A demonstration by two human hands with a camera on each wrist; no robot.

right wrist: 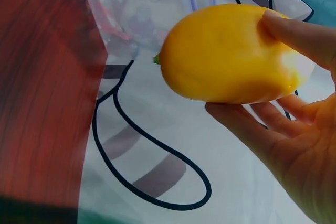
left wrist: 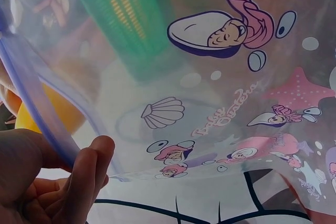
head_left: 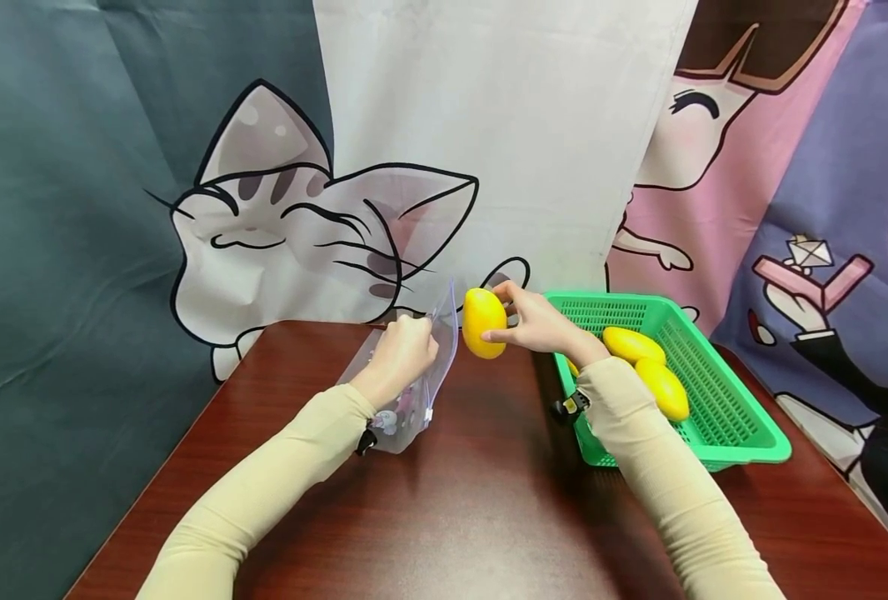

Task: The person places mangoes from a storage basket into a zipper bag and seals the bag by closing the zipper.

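My left hand (head_left: pixel 405 346) pinches the upper edge of a clear zip bag (head_left: pixel 402 437), printed with pink and white sea-themed cartoons. In the left wrist view, thumb and fingers (left wrist: pixel 94 166) grip the bag's purple zip strip (left wrist: pixel 37 103), and its mouth stands partly apart. My right hand (head_left: pixel 537 321) holds a yellow mango (head_left: pixel 483 323) between thumb and fingers, just right of the bag's mouth and above the table. A small green stem nub shows on the mango's end in the right wrist view. The bag's white slider (head_left: pixel 428 414) sits low on the strip.
A green plastic basket (head_left: pixel 759 452) stands on the right of the brown wooden table (head_left: pixel 459 517), with several yellow mangoes (head_left: pixel 663 390) in it, partly behind the right forearm. A cartoon-printed cloth (head_left: pixel 519 150) hangs behind the table.
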